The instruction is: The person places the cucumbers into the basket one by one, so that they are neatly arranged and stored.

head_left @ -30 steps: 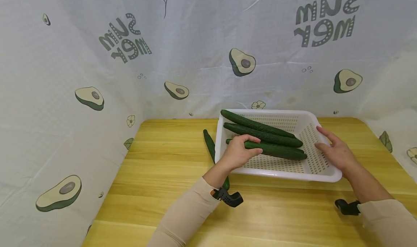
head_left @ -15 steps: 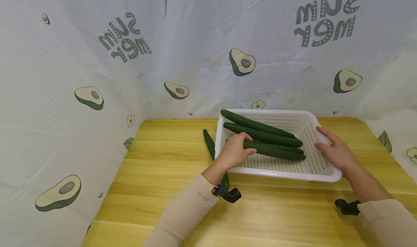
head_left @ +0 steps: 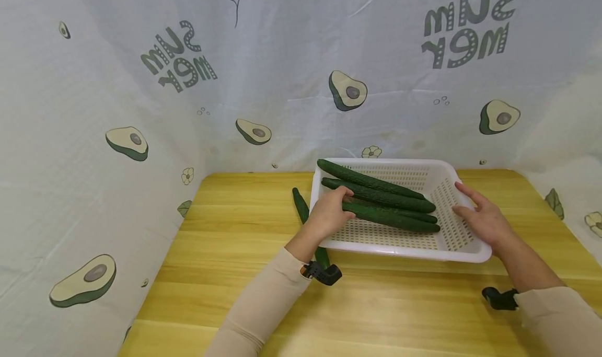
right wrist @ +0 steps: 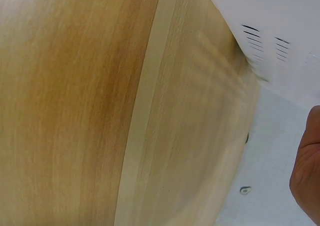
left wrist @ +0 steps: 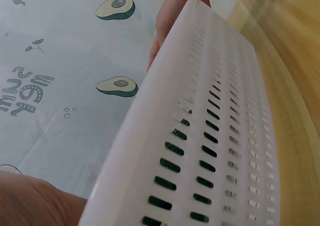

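Note:
A white plastic basket (head_left: 395,251) holds several long green cucumbers (head_left: 376,192), lying lengthwise. My left hand (head_left: 324,213) reaches over its left rim, with thumb and fingers apart on either side of the front cucumber's (head_left: 392,219) left end. That end is hidden by the hand. At the basket's right end, my right hand (head_left: 486,221) grips the rim, the thumb over the inner side. Another cucumber (head_left: 301,206) lies outside the basket to the left, partly covered by the left wrist. The left wrist view shows cucumbers through the slots of the basket wall (left wrist: 225,86).
The wooden table (head_left: 226,252) carries the basket near its back edge. Behind and on both sides hangs a pale cloth (head_left: 282,59) printed with avocados. In the right wrist view, the basket's slotted side (right wrist: 280,16) overhangs the table with shadow beneath.
My left hand has slid left along the front cucumber toward the basket's left rim, while the cucumbers have barely shifted. My right hand stays on the basket's right end.

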A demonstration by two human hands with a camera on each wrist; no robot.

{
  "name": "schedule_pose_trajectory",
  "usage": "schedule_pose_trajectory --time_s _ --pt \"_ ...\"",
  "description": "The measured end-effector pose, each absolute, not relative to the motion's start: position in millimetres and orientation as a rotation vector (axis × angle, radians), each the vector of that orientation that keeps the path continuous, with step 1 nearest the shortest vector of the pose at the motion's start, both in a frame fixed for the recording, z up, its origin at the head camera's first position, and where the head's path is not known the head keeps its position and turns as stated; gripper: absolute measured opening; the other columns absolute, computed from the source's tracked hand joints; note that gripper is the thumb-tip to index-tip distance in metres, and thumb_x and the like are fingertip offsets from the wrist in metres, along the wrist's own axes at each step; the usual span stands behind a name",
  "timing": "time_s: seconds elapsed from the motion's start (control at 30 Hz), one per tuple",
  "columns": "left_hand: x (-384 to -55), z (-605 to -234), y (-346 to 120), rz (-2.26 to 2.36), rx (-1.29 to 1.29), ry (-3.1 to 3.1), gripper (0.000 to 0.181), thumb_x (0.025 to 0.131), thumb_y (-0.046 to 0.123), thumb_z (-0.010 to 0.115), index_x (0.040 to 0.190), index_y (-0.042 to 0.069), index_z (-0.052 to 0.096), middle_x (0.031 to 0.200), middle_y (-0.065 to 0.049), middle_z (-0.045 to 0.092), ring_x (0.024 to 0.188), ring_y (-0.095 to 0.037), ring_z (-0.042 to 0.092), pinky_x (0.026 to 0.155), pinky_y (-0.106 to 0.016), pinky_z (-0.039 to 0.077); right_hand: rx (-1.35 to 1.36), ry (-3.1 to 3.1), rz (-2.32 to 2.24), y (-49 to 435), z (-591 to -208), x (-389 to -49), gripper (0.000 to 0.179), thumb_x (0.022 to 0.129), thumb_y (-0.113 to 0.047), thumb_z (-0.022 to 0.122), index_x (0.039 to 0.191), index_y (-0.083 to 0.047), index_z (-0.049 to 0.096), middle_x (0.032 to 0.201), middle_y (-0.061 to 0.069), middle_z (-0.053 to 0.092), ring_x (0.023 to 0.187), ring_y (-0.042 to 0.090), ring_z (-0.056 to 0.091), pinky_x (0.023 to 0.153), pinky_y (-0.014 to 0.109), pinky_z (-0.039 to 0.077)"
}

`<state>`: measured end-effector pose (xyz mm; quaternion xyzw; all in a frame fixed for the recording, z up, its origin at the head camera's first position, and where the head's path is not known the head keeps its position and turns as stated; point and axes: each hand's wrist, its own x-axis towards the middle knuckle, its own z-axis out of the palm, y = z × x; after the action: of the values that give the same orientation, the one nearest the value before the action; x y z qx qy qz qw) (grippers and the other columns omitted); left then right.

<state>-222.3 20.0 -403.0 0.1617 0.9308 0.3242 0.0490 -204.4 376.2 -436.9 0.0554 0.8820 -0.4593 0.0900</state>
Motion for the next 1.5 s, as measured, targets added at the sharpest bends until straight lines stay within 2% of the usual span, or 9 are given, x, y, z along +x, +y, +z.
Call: schedule_pose_trajectory --time_s 0.3,0.53,0.77,0.97,1.13,1.27,1.3,1.4,1.5 --pt "-226.5 -404.2 15.0 0.822 0.547 2.968 0.044 0.097 0.014 0.072 0.139 0.012 0.060 0.127 -0.005 0.071 0.107 -0.021 0.072 0.084 -0.030 0.060 0.178 2.617 -1.364 378.1 -437.3 -204.3 0.070 0.109 -0.041 0.040 0.165 -0.031 -0.002 0.151 0.045 0.027 0.090 0.022 0.069 0.070 0.041 0.063" --pt "-226.3 -401.9 4.8 0.927 0.596 3.059 0.044 0.098 0.014 0.070 0.141 0.011 0.059 0.132 -0.007 0.069 0.115 -0.022 0.068 0.091 -0.033 0.058 0.176 2.632 -1.336 376.6 -436.7 -204.2 0.070 0.110 -0.041 0.039 0.165 -0.027 -0.003 0.152 0.046 0.026 0.098 0.032 0.068 0.070 0.039 0.062" --pt "-231.2 -398.0 -22.2 1.144 0.533 3.079 0.041 0.099 0.016 0.069 0.139 0.010 0.061 0.133 -0.009 0.069 0.120 -0.026 0.068 0.095 -0.038 0.058 0.159 2.640 -1.348 375.8 -436.3 -204.4 0.070 0.110 -0.039 0.039 0.165 -0.029 -0.002 0.149 0.045 0.031 0.089 0.021 0.067 0.067 0.036 0.061" --pt "-238.1 -410.6 -49.1 1.290 0.414 3.091 0.040 0.099 0.015 0.069 0.137 0.008 0.062 0.131 -0.012 0.070 0.124 -0.030 0.066 0.099 -0.046 0.056 0.164 2.626 -1.347 376.6 -436.1 -204.3 0.070 0.110 -0.040 0.038 0.165 -0.028 -0.003 0.149 0.045 0.030 0.091 0.021 0.067 0.068 0.036 0.061" --pt "-240.8 -428.8 -69.3 1.330 0.352 3.063 0.036 0.102 0.015 0.064 0.137 0.006 0.062 0.130 -0.013 0.070 0.125 -0.032 0.064 0.100 -0.047 0.055 0.164 2.633 -1.339 376.9 -437.0 -204.4 0.069 0.110 -0.039 0.038 0.165 -0.029 -0.003 0.146 0.046 0.034 0.089 0.020 0.069 0.067 0.036 0.061" --pt "-242.2 -444.3 -79.4 1.288 0.388 3.002 0.031 0.105 0.009 0.057 0.135 0.005 0.064 0.133 -0.014 0.067 0.100 -0.035 0.067 0.086 -0.045 0.056 0.161 2.636 -1.332 377.9 -437.1 -205.1 0.069 0.110 -0.039 0.038 0.165 -0.029 -0.004 0.147 0.046 0.033 0.089 0.020 0.069 0.067 0.036 0.061" --pt "-242.7 -448.1 -81.1 1.256 0.415 2.988 0.031 0.105 0.006 0.055 0.134 0.005 0.064 0.134 -0.014 0.067 0.100 -0.036 0.067 0.087 -0.045 0.056 0.161 2.634 -1.330 378.2 -436.9 -205.2 0.069 0.110 -0.039 0.038 0.165 -0.029 -0.004 0.147 0.046 0.033 0.089 0.020 0.069 0.067 0.036 0.061" --pt "-244.8 -459.6 -85.2 1.164 0.530 2.935 0.035 0.103 -0.003 0.046 0.132 0.003 0.066 0.139 -0.017 0.064 0.117 -0.042 0.064 0.102 -0.048 0.052 0.159 2.628 -1.325 378.3 -436.5 -205.4 0.069 0.110 -0.039 0.037 0.165 -0.029 -0.004 0.148 0.046 0.031 0.090 0.021 0.069 0.067 0.036 0.061" --pt "-247.6 -469.3 -88.4 1.056 0.643 2.900 0.044 0.097 -0.010 0.040 0.131 0.001 0.066 0.147 -0.018 0.058 0.149 -0.043 0.037 0.125 -0.049 0.030 0.156 2.625 -1.329 377.3 -436.6 -205.6 0.069 0.110 -0.039 0.038 0.165 -0.029 -0.004 0.147 0.046 0.032 0.090 0.021 0.069 0.068 0.037 0.061"
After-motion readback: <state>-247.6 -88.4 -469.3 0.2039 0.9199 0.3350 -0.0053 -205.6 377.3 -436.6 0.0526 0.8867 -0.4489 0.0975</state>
